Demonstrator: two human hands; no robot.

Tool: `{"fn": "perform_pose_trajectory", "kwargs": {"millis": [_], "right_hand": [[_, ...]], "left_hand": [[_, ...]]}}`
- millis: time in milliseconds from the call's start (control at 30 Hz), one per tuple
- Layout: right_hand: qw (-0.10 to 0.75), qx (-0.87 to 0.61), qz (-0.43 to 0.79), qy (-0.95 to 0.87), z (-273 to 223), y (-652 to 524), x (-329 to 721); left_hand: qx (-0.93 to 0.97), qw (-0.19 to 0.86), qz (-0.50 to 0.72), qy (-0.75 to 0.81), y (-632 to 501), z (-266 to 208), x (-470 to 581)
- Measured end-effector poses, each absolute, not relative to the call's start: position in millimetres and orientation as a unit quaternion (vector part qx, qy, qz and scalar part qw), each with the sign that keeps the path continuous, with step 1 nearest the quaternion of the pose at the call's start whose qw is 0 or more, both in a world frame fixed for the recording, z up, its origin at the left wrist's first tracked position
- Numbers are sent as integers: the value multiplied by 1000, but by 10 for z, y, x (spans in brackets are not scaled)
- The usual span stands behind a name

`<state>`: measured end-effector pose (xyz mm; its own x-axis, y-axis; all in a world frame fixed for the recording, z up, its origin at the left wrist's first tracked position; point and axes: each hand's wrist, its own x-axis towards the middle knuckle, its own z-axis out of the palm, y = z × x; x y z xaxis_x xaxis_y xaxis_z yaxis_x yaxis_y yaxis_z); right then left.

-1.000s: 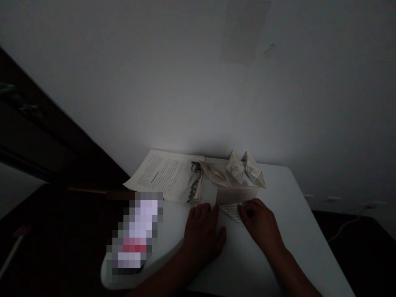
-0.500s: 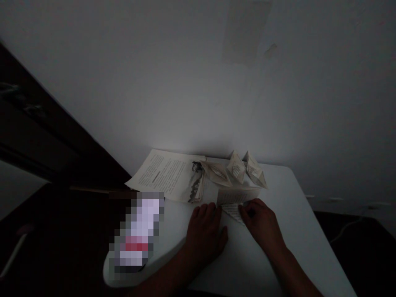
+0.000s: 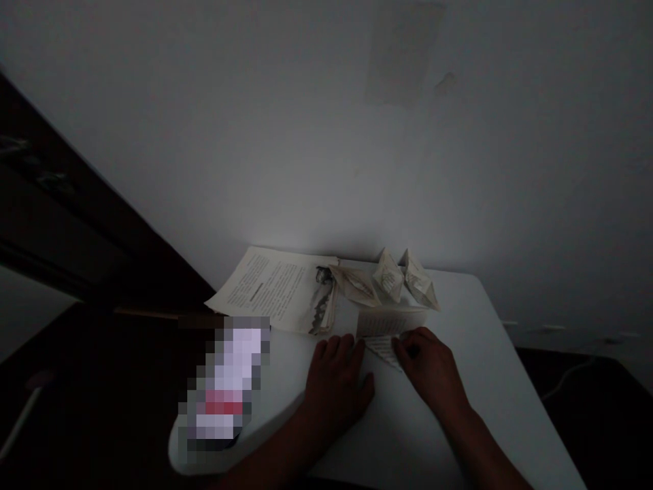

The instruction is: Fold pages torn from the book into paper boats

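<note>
A printed sheet of paper (image 3: 390, 322), partly folded, lies on the white table between my hands. Its far part is a rectangular strip, and the near part narrows toward a slanted corner. My left hand (image 3: 337, 381) rests palm down on the table, thumb apart, with its fingertips at the sheet's left edge. Thumb and fingers of my right hand (image 3: 433, 367) pinch the sheet's right side, covering that edge. Just beyond stand two folded paper boats (image 3: 390, 278) (image 3: 420, 282), and a flatter folded paper piece (image 3: 354, 284) lies to their left.
A stack of printed pages (image 3: 275, 286) lies at the table's back left. A pixelated, light-coloured object (image 3: 235, 374) is near the left edge. The white table (image 3: 490, 381) meets a pale wall (image 3: 306, 136) behind. A dark door frame (image 3: 102, 197) is at left.
</note>
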<state>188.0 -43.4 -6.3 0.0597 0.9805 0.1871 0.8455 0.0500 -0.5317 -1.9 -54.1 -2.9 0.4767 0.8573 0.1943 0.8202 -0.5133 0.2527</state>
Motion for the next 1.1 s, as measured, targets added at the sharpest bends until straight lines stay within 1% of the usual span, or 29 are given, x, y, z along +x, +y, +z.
{"fn": "perform_pose_trajectory", "kwargs": {"millis": [267,567,867,1100], "right_hand": [[269,-671,116,-682,-77,-438,1896],[269,-674,124,-676,-49,-439,1876],[270,-675,128,-675,-26,-439,1876],[263,-676,123,-677,-28,-433,1877]], "left_hand": [[873,41,169,456,-556,-125,-15],[877,41,146,456,-542,-69,7],[878,38,149,453,-548,-33,9],[886,22,144,441,-565,-73,-8]]}}
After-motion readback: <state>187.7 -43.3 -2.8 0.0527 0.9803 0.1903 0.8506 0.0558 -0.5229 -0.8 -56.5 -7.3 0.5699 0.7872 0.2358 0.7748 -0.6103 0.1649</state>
